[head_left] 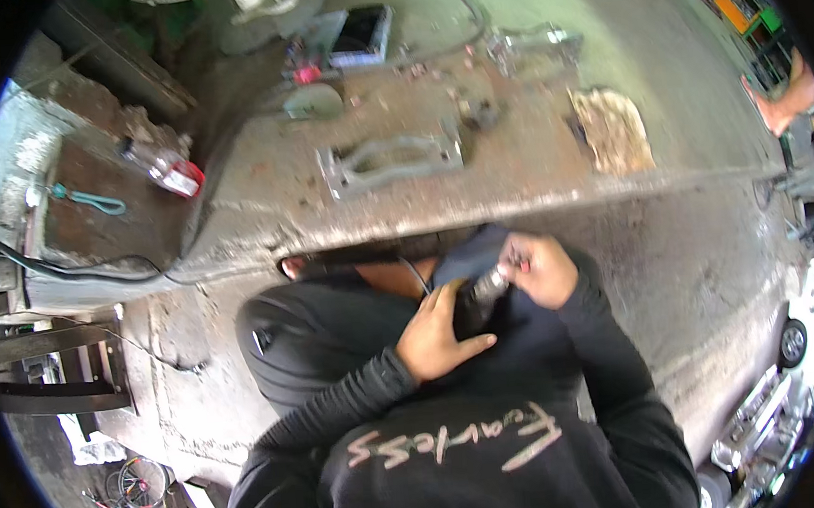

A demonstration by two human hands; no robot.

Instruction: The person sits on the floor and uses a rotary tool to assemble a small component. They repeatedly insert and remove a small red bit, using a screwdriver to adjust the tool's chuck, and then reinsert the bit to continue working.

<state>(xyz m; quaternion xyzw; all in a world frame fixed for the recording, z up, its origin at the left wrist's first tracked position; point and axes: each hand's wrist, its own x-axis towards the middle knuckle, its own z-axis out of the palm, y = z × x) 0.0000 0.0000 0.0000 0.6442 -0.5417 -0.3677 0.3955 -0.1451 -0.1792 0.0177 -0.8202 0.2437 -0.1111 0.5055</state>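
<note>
Over my lap is a dark hand-held power tool with a silvery head, which looks like an angle grinder. My left hand is wrapped around its dark body, thumb stretched along the near side. A dark cord runs off close to that hand. At the silvery end, my right hand is closed, with a small reddish bit showing at the fingertips; blur hides what it is. Beyond my knees, a grey metal bracket with wavy bars lies on the concrete ledge. A round disc rests behind it.
A stained brown cloth or paper lies on the ledge at right, a clear plastic bag behind. A boxed dark item is farther back. At left are a plastic bottle and black cables. Another person's foot shows far right.
</note>
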